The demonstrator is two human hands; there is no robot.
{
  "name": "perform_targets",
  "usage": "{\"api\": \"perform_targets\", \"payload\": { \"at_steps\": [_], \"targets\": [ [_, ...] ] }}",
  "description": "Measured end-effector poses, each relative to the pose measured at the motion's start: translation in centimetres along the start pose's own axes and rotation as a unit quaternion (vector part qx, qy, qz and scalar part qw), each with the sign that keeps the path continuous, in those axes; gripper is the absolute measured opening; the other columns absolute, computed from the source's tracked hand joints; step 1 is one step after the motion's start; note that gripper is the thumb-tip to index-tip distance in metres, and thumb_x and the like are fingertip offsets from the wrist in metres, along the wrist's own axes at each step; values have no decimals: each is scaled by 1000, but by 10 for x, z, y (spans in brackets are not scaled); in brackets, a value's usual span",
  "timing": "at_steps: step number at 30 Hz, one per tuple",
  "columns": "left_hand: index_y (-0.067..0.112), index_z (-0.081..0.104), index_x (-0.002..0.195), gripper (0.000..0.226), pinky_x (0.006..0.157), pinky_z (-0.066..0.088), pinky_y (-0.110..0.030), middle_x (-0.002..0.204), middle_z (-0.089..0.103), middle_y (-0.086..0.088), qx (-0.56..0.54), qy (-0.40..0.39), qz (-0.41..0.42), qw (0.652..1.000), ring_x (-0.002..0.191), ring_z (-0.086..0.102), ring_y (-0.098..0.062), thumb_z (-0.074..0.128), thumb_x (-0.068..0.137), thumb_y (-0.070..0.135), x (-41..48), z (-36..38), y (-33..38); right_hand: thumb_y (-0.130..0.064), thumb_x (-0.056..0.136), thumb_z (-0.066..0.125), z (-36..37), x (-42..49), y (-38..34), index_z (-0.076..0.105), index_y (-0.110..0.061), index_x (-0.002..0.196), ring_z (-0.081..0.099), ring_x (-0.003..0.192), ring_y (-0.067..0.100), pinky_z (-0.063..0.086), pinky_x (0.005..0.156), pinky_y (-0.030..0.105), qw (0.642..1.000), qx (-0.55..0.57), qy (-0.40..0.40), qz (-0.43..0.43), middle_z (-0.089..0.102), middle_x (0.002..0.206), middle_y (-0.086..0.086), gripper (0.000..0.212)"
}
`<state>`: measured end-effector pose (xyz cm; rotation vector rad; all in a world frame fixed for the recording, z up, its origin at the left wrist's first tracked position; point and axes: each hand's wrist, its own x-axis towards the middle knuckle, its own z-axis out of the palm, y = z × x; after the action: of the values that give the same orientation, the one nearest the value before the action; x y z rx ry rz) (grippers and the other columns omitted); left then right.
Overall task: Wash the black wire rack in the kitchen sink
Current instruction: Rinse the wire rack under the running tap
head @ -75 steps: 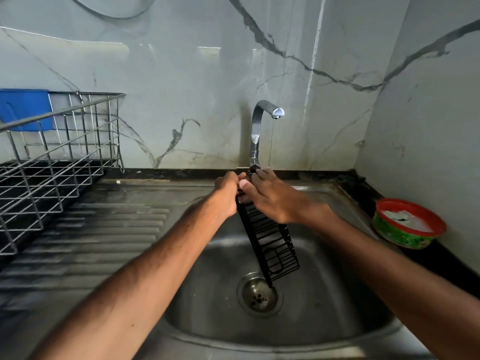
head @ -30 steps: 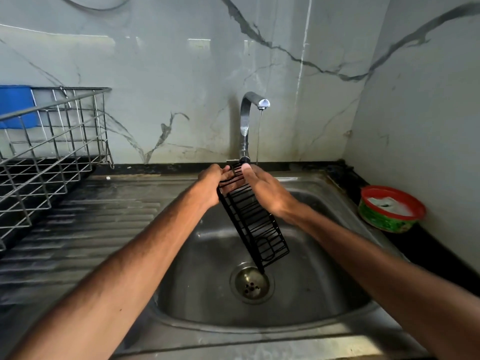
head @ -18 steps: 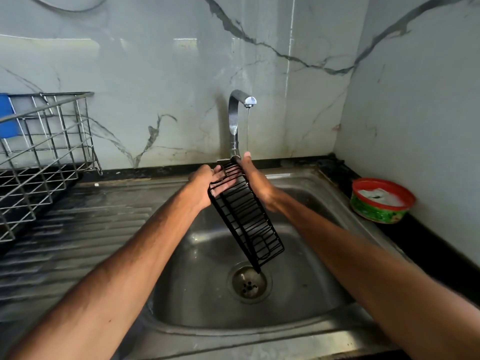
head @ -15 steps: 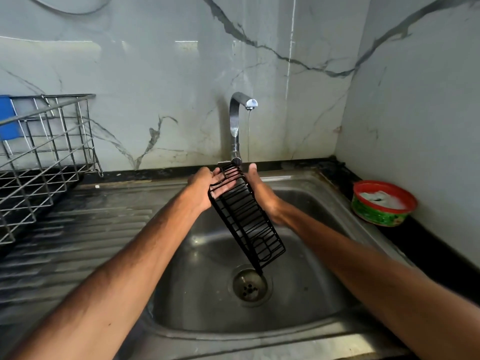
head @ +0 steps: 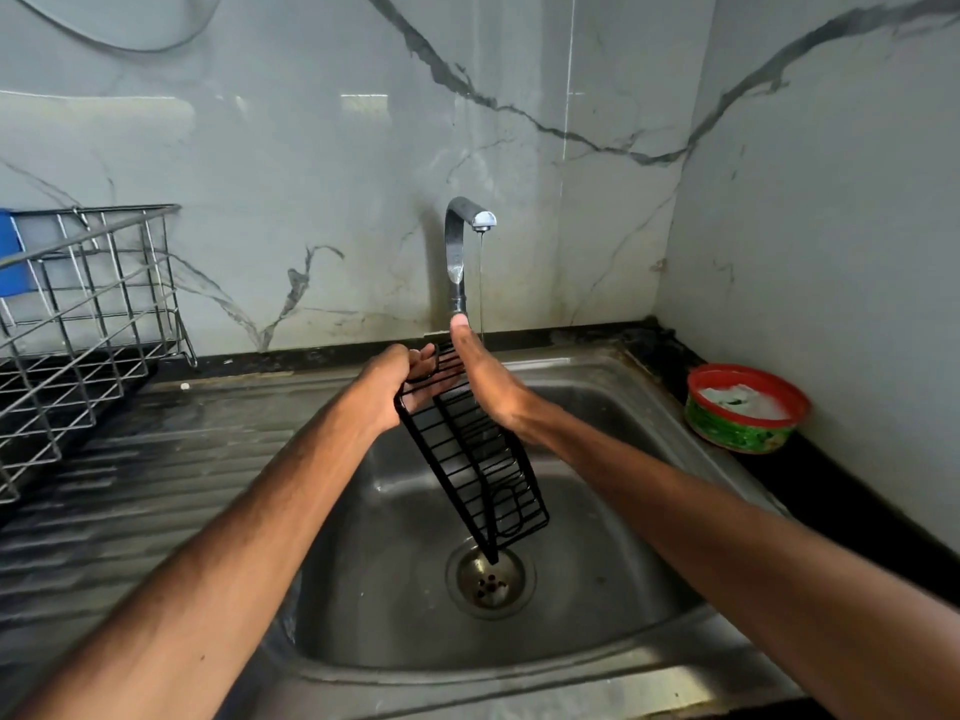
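Black wire rack (head: 470,459) tilted over the sink (head: 374,589), low corner above the drain (head: 491,587). Top end gripped by left hand (head: 387,389), fingers curled round wires; right hand (head: 485,381) flat, fingers straight, pressed against it. Thin stream falling from tap (head: 456,252).

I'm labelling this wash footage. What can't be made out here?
- Head view: the right hand shows its back, so its palm's contact with the black wire rack is hidden.
- Base of the faucet: behind that hand's fingertips.
- The blue item is cut off by the left edge.
- White contents of the red-rimmed bowl: too blurred to name.
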<state>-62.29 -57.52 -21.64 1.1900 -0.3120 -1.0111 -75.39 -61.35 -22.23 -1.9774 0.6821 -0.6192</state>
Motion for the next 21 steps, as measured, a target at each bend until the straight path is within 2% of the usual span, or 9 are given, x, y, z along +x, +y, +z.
{"api": "perform_targets", "payload": {
  "at_steps": [2,4,7,9,11,14,17,19,21],
  "targets": [
    [5,58,98,31,48,60,-34,69,75,-17,-14,7,1,1000,63,75,-26,28,106,2,1,3,-1,-74,94,0,-6,6,1,3,-20,160,5,155,21,4,124,48,999,42,4,26,3,168,7,85],
    [7,54,92,33,45,59,-34,61,72,-15,-32,22,1,999,53,73,-24,25,107,4,2,5,-2,-58,103,-3,-10,7,6,19,-15,159,17,153,22,10,123,44,996,80,14,39,18,165,9,74],
    [7,50,88,35,39,56,-35,57,69,-20,-73,43,5,996,47,71,-27,20,106,3,2,9,-1,-67,99,-2,-13,8,18,37,-18,154,28,149,22,10,125,47,993,98,-1,60,32,161,8,82],
    [6,48,88,34,37,54,-35,57,67,-25,-98,61,10,993,45,70,-31,19,104,2,2,13,-1,-70,97,0,-18,9,22,38,-19,154,28,149,22,11,125,52,994,91,-15,62,33,161,8,85],
    [5,49,90,32,37,54,-36,67,69,-30,-115,84,16,990,50,71,-34,19,103,2,2,18,-1,-64,101,-1,-22,10,19,38,-17,154,29,148,22,14,124,47,993,103,-12,58,34,160,8,81],
    [5,50,91,32,49,62,-42,95,69,-33,-129,108,26,985,71,73,-39,21,102,4,5,22,1,-65,101,2,-28,11,10,28,-17,158,21,152,24,10,122,47,992,107,1,65,24,164,8,79],
    [4,55,95,31,73,64,-51,103,71,-30,-128,136,41,982,86,76,-39,25,103,7,5,25,6,-61,103,7,-31,12,-2,17,-20,159,16,153,27,9,122,48,994,80,32,64,13,167,8,71],
    [3,57,100,30,82,63,-53,104,72,-28,-127,147,43,980,89,76,-38,28,104,8,2,27,8,-61,103,8,-33,13,-9,32,-20,155,21,151,28,11,122,50,996,72,34,46,18,166,9,71],
    [3,53,91,29,84,62,-54,104,71,-26,-133,152,40,979,88,74,-37,29,105,8,-4,29,10,-61,103,8,-37,16,-12,53,-19,143,28,149,28,13,122,53,997,65,23,22,29,163,10,73]
  ]
}}
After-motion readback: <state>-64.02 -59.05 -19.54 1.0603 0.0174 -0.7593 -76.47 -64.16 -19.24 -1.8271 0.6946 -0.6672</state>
